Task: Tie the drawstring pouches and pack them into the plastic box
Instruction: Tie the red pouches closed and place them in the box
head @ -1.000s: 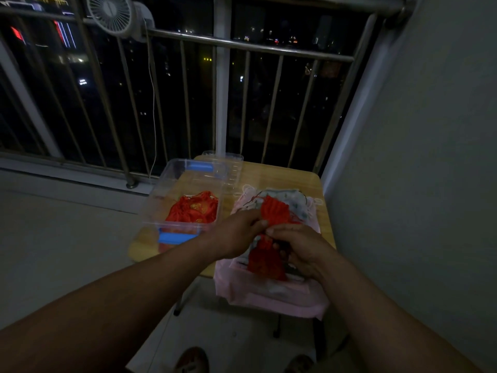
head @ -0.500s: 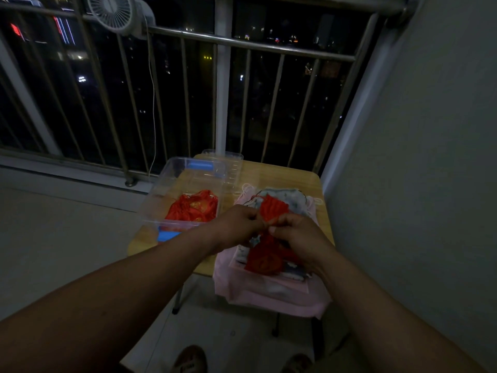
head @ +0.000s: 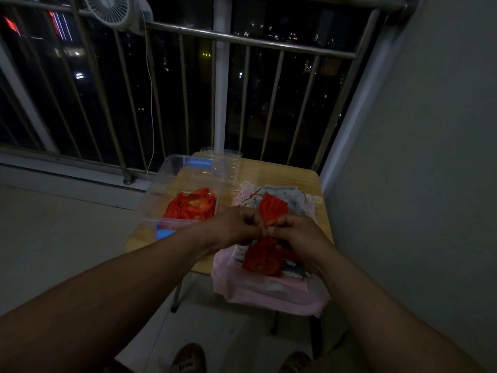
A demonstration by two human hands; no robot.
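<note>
I make out the pouch (head: 265,261) as red cloth, faintly shiny like satin and finely pleated. The box (head: 185,168) is clear glossy plastic. The surface (head: 285,176) looks like smooth pale wood. The pink pile (head: 269,294) is soft matt cloth. The railing (head: 250,44) is smooth, dull-gleaming metal; the wall (head: 430,157) is matt, painted.

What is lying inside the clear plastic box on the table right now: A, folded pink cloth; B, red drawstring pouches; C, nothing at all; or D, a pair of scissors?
B: red pouches lie in the clear plastic box; the pink cloth sits outside it to the right, and the left hand and right hand pinch another red pouch.
</note>
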